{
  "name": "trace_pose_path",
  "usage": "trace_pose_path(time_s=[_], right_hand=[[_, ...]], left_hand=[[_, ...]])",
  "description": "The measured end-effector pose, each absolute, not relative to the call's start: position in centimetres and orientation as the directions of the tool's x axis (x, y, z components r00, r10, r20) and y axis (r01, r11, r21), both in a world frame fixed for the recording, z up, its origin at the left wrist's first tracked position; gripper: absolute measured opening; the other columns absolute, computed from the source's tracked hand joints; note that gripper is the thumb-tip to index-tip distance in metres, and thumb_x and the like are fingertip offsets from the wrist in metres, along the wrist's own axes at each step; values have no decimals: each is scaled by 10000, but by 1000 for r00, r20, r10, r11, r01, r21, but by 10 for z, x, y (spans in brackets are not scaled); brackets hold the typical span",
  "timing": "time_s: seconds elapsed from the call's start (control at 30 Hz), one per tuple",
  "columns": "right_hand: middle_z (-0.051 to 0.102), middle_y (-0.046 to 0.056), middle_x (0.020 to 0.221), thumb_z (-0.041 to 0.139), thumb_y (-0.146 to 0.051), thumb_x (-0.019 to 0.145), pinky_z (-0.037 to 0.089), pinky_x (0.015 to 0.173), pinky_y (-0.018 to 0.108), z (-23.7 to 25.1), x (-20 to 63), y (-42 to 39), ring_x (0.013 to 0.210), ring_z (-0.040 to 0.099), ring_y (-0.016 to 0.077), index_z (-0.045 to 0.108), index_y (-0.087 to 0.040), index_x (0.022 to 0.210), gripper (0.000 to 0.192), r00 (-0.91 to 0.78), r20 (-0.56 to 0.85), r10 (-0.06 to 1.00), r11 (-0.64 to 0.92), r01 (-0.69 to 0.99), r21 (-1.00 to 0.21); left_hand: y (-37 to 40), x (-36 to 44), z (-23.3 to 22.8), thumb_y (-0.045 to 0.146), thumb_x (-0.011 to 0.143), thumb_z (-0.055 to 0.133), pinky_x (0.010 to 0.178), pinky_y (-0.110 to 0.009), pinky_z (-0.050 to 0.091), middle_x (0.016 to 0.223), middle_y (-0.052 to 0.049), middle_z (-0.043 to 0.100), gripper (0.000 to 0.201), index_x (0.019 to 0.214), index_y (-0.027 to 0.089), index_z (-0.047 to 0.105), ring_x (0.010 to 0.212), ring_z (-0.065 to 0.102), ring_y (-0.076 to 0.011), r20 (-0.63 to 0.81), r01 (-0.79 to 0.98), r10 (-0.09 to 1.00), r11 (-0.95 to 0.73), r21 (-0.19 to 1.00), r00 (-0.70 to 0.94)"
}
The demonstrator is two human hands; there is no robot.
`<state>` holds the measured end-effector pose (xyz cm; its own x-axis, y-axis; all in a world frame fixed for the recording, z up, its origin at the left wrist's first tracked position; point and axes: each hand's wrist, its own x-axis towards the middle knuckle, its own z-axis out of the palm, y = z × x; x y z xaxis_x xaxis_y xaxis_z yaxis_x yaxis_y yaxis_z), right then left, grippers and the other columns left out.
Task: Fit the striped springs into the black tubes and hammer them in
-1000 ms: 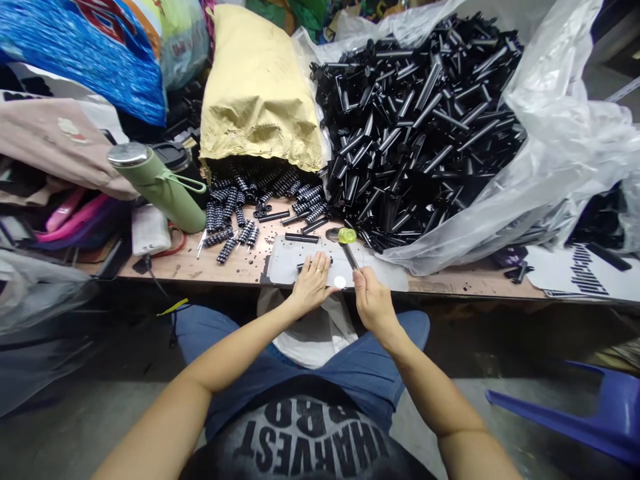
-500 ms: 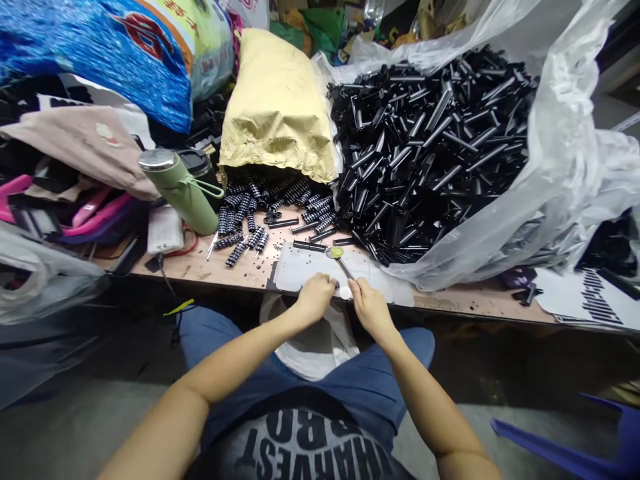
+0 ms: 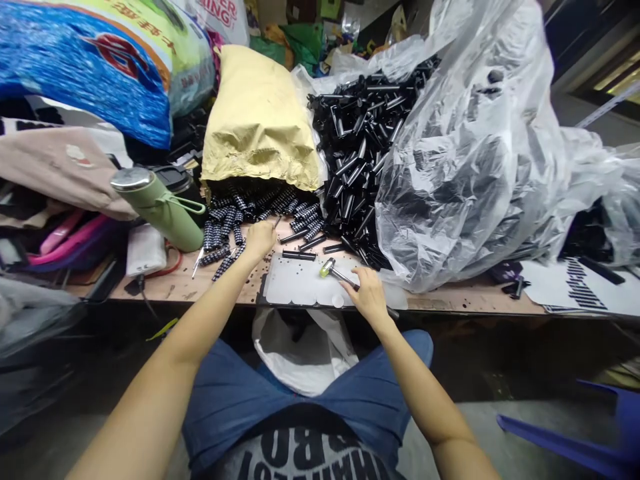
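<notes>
Springs (image 3: 235,220) under left hand (image 3: 260,239); right hand (image 3: 367,293) grips mallet (image 3: 334,270) (yellow-headed).

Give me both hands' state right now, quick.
Left hand: curled over the striped springs by the yellow bag; grip cannot be told.
Right hand: closed on the small hammer handle.

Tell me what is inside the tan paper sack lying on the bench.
The tan paper sack spills black-and-white ribbed springs from its open mouth, where the left hand reaches. How far they fill the sack is hidden by the paper. The right hand holds a small hammer.
</notes>
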<state>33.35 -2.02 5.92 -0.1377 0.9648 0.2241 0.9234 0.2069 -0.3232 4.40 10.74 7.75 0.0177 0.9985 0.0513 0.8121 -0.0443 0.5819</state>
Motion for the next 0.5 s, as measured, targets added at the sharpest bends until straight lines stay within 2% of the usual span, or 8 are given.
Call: trace_pose_path(time_s=[0.03, 0.1, 0.17, 0.33, 0.43, 0.5], right_hand=[[533, 175, 1266, 636, -537, 797, 386, 1001, 484, 65, 328, -19, 1200, 468, 324, 499, -161, 1257, 610, -190, 268, 945, 285, 878, -384], [358, 195, 1452, 721, -604, 672, 323, 1075, 524, 76, 316, -19, 1339, 342, 349, 327, -174, 1418, 947, -315, 303, 899, 428, 778, -460], [262, 196, 1512, 744, -633, 615, 288, 1100, 545, 84, 304, -20, 1391, 271, 357, 205, -189, 1477, 1110, -402, 286, 870, 493, 713, -498], [372, 203, 1450, 741, -580, 654, 333, 1075, 549, 83, 296, -26, 1345, 361, 350, 276, -177, 1449, 1006, -385, 233, 893, 448, 719, -531], [400, 211, 1420, 770, -539, 628, 351, 1066, 553, 77, 302, -29, 1324, 382, 358, 315, -152, 1430, 1000, -345, 210, 915, 403, 745, -532], [412, 220, 1395, 793, -491, 601, 351, 1073, 543, 76, 305, -33, 1314, 387, 359, 330, -127, 1417, 1007, -285, 217, 934, 358, 755, -549]], left_hand=[[93, 52, 80, 166, 767, 537, 700, -291, 440, 704, -93, 652, 169, 702, 127, 688, 734, 596, -217, 15, 727, 999, -47, 685, 50], [63, 74, 84, 243, 730, 606, 616, -262, 431, 658, -50, 650, 137, 689, 146, 695, 628, 572, -174, -99, 487, 971, -21, 873, 219], [36, 97, 84, 288, 702, 633, 554, -243, 401, 617, -24, 630, 154, 660, 151, 689, 556, 529, -143, -138, 316, 932, 26, 948, 336], [3, 132, 75, 276, 668, 641, 513, -216, 343, 527, 13, 549, 166, 569, 142, 641, 505, 460, -106, -98, 167, 933, 42, 985, 345], [4, 137, 70, 285, 684, 633, 510, -218, 354, 525, 12, 550, 175, 583, 142, 644, 501, 476, -113, -95, 189, 913, 20, 982, 397], [13, 140, 69, 303, 729, 608, 554, -232, 404, 602, -10, 611, 179, 682, 148, 684, 557, 537, -138, -41, 244, 902, -72, 967, 431]])
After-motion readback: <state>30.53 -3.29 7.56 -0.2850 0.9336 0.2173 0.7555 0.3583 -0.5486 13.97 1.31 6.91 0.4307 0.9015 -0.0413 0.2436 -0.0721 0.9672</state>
